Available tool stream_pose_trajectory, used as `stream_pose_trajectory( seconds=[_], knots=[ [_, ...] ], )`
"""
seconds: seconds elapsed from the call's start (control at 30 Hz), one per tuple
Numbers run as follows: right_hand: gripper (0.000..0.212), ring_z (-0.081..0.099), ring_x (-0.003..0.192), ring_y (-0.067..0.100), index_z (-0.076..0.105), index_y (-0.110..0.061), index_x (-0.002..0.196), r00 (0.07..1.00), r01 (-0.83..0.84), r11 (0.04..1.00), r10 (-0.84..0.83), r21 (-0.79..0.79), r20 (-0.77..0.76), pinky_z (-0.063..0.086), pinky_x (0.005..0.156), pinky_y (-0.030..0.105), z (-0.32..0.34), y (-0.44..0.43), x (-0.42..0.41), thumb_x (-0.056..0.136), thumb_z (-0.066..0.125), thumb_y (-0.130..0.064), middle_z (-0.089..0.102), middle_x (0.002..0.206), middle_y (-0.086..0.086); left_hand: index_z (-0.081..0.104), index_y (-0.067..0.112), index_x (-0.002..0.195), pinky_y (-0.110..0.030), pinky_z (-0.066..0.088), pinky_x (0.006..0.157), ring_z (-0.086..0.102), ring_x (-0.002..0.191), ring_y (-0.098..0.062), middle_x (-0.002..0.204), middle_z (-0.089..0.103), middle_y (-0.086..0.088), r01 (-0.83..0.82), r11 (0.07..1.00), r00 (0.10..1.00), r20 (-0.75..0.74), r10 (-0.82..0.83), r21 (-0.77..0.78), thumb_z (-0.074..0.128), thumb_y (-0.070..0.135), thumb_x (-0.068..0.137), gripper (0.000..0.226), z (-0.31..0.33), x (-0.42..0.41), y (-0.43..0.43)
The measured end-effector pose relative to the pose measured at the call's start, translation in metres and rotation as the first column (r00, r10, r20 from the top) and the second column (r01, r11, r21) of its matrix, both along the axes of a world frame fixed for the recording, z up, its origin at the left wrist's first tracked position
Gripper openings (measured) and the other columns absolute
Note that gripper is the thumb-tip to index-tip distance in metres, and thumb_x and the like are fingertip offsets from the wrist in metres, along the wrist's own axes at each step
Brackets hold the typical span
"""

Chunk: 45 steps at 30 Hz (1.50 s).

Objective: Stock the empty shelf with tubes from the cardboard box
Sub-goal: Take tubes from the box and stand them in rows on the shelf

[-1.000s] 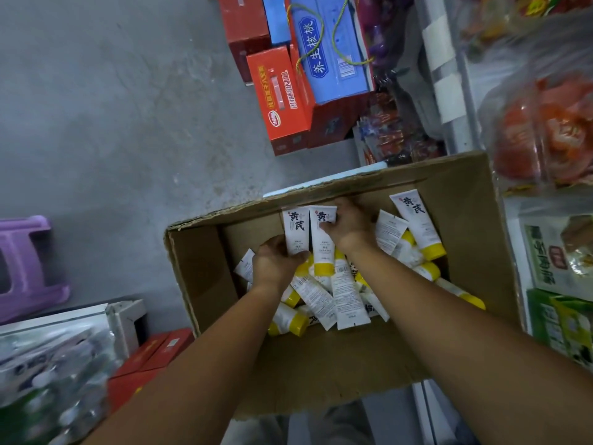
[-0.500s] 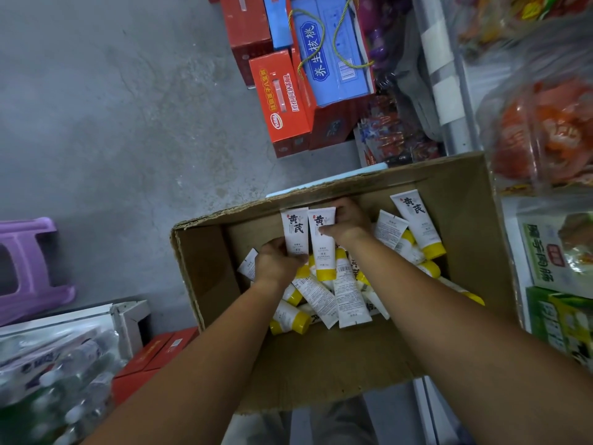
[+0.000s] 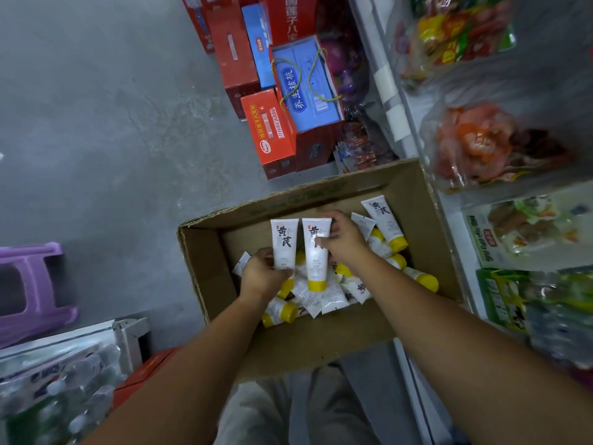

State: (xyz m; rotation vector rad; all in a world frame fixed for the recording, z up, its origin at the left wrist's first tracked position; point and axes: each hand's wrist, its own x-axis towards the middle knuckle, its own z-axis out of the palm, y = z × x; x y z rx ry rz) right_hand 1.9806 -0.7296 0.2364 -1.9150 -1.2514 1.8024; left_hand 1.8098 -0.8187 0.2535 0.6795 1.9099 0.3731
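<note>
- Inside the open brown cardboard box [image 3: 205, 271], the left hand [image 3: 261, 279] curls round the lower end of a white plastic tube with a yellow cap [image 3: 282, 242]; its flat end sticks up past the fingers.
- Just beside it, the right hand [image 3: 345, 240] pinches a second white yellow-capped tube [image 3: 316, 261] near its flat top, cap hanging below the grip.
- Loose white tubes [image 3: 333, 292] lie heaped on the box floor beneath both.
</note>
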Motion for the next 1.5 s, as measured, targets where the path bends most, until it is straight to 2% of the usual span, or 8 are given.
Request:
stream_pose_trajectory(
  seconds=[0.3, 0.43, 0.53, 0.77, 1.0, 1.13, 1.33, 1.5],
  knots=[
    [0.051, 0.062, 0.103, 0.022, 0.058, -0.048, 0.096, 0.993, 0.116, 0.97, -0.116, 0.214, -0.013, 0.057, 0.082, 0.055, 0.122, -0.011, 0.047, 0.082, 0.07, -0.001, 0.063, 0.106, -0.012, 0.059, 0.017, 0.125, -0.02, 0.053, 0.07, 0.062, 0.087, 0.001, 0.105, 0.067, 0.006, 0.051, 0.977, 0.991, 0.111, -0.076, 0.208, 0.083, 0.008, 0.077, 0.055, 0.109, 0.027, 0.01],
    [0.049, 0.065, 0.099, 0.019, 0.06, -0.04, 0.103, 0.974, 0.223, 0.925, -0.222, 0.307, -0.039, 0.057, 0.084, 0.051, 0.181, -0.014, 0.063, 0.081, 0.07, 0.002, 0.067, 0.108, -0.006, 0.057, 0.02, 0.127, -0.018, 0.051, 0.069, 0.064, 0.09, -0.002, 0.107, 0.066, 0.009, 0.1, 0.946, 0.974, 0.167, -0.156, 0.307, 0.083, 0.008, 0.076, 0.058, 0.156, 0.037, 0.029],
    [0.042, 0.061, 0.089, 0.002, 0.058, -0.02, 0.113, 0.943, 0.329, 0.871, -0.321, 0.365, -0.084, 0.056, 0.079, 0.033, 0.222, -0.02, 0.075, 0.083, 0.068, 0.008, 0.064, 0.102, -0.01, 0.058, 0.026, 0.122, -0.011, 0.049, 0.063, 0.064, 0.089, 0.0, 0.103, 0.067, 0.013, 0.179, 0.896, 0.949, 0.17, -0.267, 0.407, 0.082, 0.005, 0.076, 0.056, 0.192, 0.041, 0.04],
    [0.044, 0.058, 0.094, 0.013, 0.056, -0.025, 0.11, 0.881, 0.42, 0.722, -0.47, 0.55, -0.056, 0.047, 0.067, 0.017, 0.337, -0.046, 0.107, 0.082, 0.07, 0.006, 0.062, 0.105, -0.004, 0.057, 0.012, 0.129, -0.027, 0.058, 0.076, 0.069, 0.095, -0.013, 0.11, 0.07, 0.0, 0.288, 0.775, 0.871, 0.183, -0.457, 0.563, 0.077, -0.006, 0.078, 0.057, 0.277, 0.056, 0.059],
    [0.041, 0.063, 0.093, 0.018, 0.057, -0.027, 0.113, 0.821, 0.413, 0.571, -0.571, 0.71, -0.019, 0.055, 0.074, 0.031, 0.456, -0.09, 0.149, 0.084, 0.07, -0.002, 0.063, 0.102, -0.014, 0.055, 0.013, 0.135, -0.041, 0.057, 0.087, 0.067, 0.104, -0.023, 0.118, 0.067, -0.005, 0.341, 0.663, 0.793, 0.174, -0.583, 0.667, 0.08, -0.001, 0.078, 0.064, 0.36, 0.094, 0.053],
    [0.043, 0.065, 0.096, 0.017, 0.06, -0.029, 0.112, 0.786, 0.4, 0.489, -0.617, 0.775, -0.017, 0.056, 0.085, 0.04, 0.509, -0.115, 0.169, 0.08, 0.075, -0.004, 0.068, 0.105, -0.007, 0.055, 0.016, 0.135, -0.033, 0.054, 0.086, 0.065, 0.104, -0.016, 0.117, 0.066, 0.002, 0.337, 0.591, 0.751, 0.17, -0.638, 0.733, 0.08, 0.002, 0.079, 0.064, 0.411, 0.122, 0.034],
    [0.043, 0.059, 0.093, -0.001, 0.06, -0.02, 0.115, 0.752, 0.402, 0.366, -0.655, 0.839, -0.074, 0.051, 0.08, 0.018, 0.578, -0.165, 0.193, 0.08, 0.074, 0.0, 0.063, 0.101, -0.013, 0.059, 0.018, 0.13, -0.033, 0.054, 0.092, 0.066, 0.103, -0.008, 0.109, 0.069, 0.009, 0.355, 0.465, 0.673, 0.124, -0.729, 0.811, 0.081, 0.001, 0.077, 0.059, 0.478, 0.164, 0.003],
    [0.043, 0.063, 0.1, 0.012, 0.06, -0.027, 0.107, 0.702, 0.389, 0.298, -0.708, 0.871, -0.071, 0.056, 0.088, 0.038, 0.619, -0.209, 0.222, 0.077, 0.077, 0.0, 0.067, 0.106, -0.006, 0.059, 0.027, 0.126, -0.02, 0.055, 0.082, 0.065, 0.094, 0.004, 0.1, 0.067, 0.019, 0.344, 0.35, 0.622, 0.068, -0.78, 0.871, 0.08, 0.001, 0.078, 0.058, 0.524, 0.201, -0.031]
  ],
)
